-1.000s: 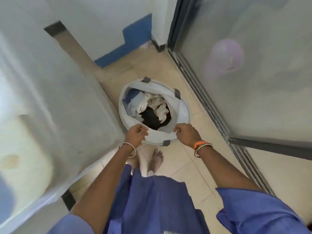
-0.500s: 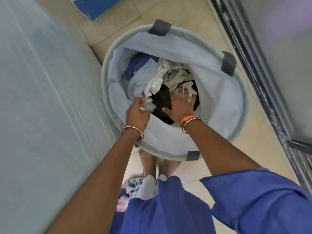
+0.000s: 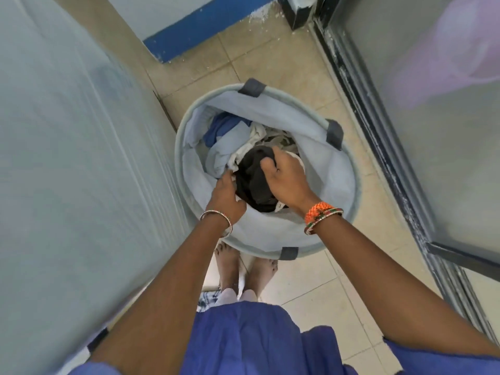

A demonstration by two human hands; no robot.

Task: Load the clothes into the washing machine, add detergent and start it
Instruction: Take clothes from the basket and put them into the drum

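Note:
A round pale-blue laundry basket (image 3: pixel 319 136) with dark grey tabs stands on the tiled floor in front of my feet. Inside lie a black garment (image 3: pixel 253 182), light blue clothes (image 3: pixel 219 155), a darker blue piece (image 3: pixel 221 125) and white clothes (image 3: pixel 259 133). My right hand (image 3: pixel 286 180) grips the black garment from above, fingers curled into the cloth. Lower in the basket, my left hand (image 3: pixel 226 196) reaches under the black garment's left edge and pinches cloth there; its fingertips are hidden.
A large white surface wrapped in clear plastic (image 3: pixel 75 158) fills the left side, close to the basket. A frosted glass door in a dark frame (image 3: pixel 433 131) runs along the right. Beige floor tiles (image 3: pixel 270 60) and a blue-based wall (image 3: pixel 205 25) lie beyond.
A second ago both hands held the basket's near rim. They then went inside, and my right hand has closed on the black garment and bunched it up.

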